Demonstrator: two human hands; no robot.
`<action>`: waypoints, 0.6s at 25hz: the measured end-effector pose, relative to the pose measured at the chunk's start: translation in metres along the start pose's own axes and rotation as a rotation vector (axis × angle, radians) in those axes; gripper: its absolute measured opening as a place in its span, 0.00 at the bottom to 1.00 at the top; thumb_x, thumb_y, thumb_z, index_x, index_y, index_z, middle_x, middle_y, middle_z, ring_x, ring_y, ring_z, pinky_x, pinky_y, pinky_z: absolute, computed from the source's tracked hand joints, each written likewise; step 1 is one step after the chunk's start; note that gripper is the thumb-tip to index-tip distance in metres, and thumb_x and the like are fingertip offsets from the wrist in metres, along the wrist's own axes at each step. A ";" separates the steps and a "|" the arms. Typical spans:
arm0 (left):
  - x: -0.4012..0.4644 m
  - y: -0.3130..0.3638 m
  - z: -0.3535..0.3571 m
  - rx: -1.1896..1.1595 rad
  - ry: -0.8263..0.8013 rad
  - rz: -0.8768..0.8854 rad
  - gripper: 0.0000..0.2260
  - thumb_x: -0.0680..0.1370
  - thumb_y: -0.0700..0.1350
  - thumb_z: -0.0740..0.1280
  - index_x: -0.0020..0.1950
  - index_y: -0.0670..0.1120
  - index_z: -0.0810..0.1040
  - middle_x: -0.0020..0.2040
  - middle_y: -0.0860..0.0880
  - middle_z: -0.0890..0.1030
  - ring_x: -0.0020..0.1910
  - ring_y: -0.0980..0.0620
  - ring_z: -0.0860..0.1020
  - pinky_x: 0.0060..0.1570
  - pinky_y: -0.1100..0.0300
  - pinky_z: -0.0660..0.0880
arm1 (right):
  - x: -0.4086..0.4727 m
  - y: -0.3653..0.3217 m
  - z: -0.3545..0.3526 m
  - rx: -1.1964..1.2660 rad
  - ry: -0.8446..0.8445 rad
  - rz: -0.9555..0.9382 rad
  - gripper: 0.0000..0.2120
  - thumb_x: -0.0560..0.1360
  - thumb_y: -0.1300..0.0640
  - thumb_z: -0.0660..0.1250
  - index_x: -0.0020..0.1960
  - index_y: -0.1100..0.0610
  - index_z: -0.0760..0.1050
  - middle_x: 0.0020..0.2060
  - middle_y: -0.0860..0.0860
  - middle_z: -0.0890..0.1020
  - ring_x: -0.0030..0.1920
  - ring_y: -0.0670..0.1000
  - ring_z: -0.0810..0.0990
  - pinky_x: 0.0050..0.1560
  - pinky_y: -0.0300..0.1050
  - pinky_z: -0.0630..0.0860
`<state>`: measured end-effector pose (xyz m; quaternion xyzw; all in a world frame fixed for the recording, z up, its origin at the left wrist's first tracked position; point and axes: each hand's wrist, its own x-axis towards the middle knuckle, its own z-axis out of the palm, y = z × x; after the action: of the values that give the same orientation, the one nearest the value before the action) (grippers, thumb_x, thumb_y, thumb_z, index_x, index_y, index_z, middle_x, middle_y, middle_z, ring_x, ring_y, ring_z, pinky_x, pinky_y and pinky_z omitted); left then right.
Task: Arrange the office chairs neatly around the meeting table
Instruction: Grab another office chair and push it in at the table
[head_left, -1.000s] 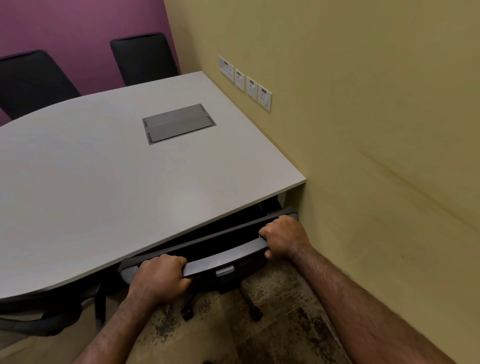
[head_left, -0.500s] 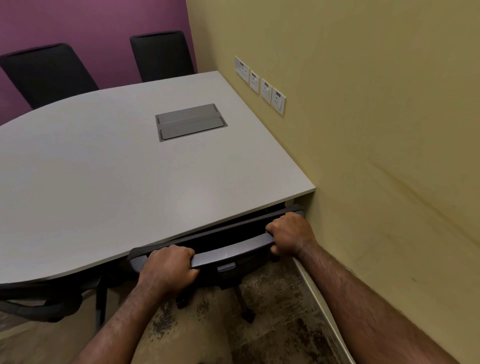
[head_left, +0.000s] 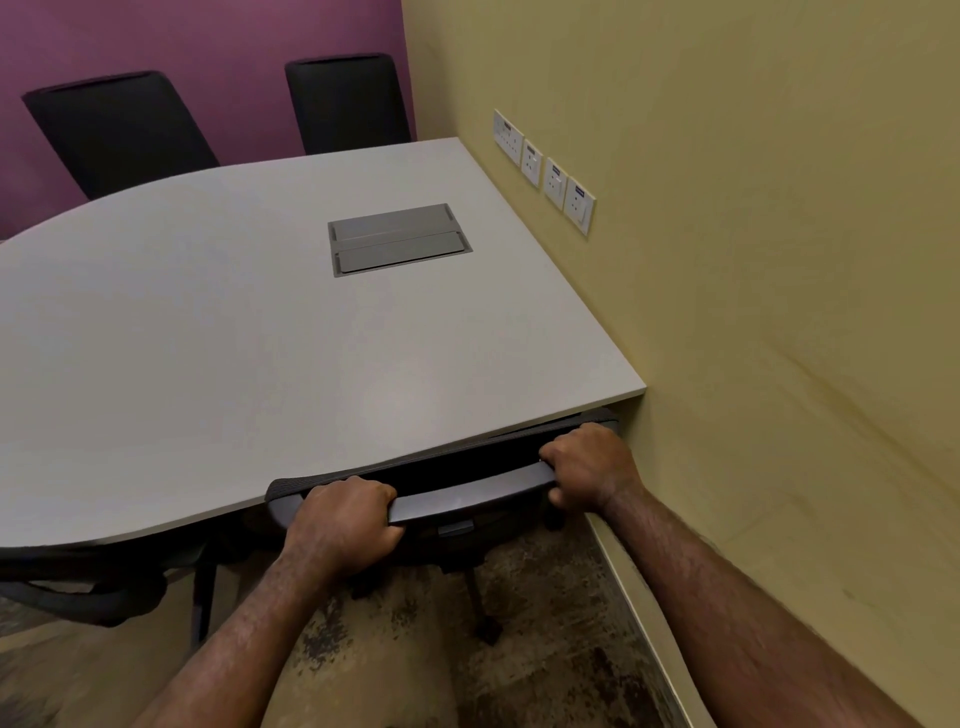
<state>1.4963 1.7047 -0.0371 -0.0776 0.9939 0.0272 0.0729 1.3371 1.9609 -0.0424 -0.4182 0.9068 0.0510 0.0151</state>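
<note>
A black office chair (head_left: 467, 496) stands right below me, its seat hidden under the near edge of the pale grey meeting table (head_left: 208, 364). Only the top bar of its backrest and part of its base show. My left hand (head_left: 343, 525) grips the left end of that bar, and my right hand (head_left: 589, 467) grips the right end, close to the yellow wall. Two more black chairs (head_left: 124, 130) (head_left: 348, 101) stand at the table's far side against the purple wall. A further chair's armrest (head_left: 78, 597) pokes out under the table at lower left.
The yellow wall (head_left: 779, 312) runs along the table's right edge, with a row of sockets (head_left: 545, 169). A grey cable hatch (head_left: 397, 238) is set in the tabletop. A skirting board (head_left: 639, 608) lines the stained carpet (head_left: 519, 675) beside my right arm.
The chair has slid further under the table with both hands on its backrest. My view has shifted left and closer, so the table corner and far chairs sit more to the right.
</note>
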 end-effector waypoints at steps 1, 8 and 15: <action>0.001 0.000 0.001 -0.002 0.000 0.000 0.09 0.68 0.57 0.59 0.30 0.55 0.66 0.26 0.56 0.70 0.26 0.59 0.67 0.30 0.57 0.63 | 0.001 0.001 0.000 0.002 -0.004 0.001 0.10 0.61 0.50 0.68 0.33 0.50 0.66 0.31 0.49 0.77 0.30 0.52 0.67 0.37 0.43 0.60; 0.008 0.001 0.002 0.000 0.008 -0.003 0.08 0.68 0.57 0.59 0.33 0.55 0.69 0.27 0.57 0.70 0.28 0.57 0.69 0.32 0.57 0.65 | 0.006 0.006 -0.002 0.020 -0.015 0.016 0.10 0.61 0.51 0.68 0.34 0.51 0.67 0.33 0.50 0.79 0.31 0.52 0.67 0.38 0.43 0.61; 0.015 0.000 0.002 0.005 0.011 0.009 0.07 0.68 0.57 0.61 0.36 0.55 0.71 0.28 0.57 0.69 0.29 0.55 0.68 0.32 0.57 0.65 | 0.013 0.011 -0.002 -0.011 -0.007 0.013 0.09 0.62 0.49 0.70 0.36 0.50 0.71 0.35 0.49 0.81 0.35 0.53 0.74 0.37 0.43 0.61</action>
<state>1.4818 1.7031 -0.0414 -0.0731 0.9947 0.0246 0.0674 1.3198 1.9579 -0.0403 -0.4123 0.9091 0.0575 0.0159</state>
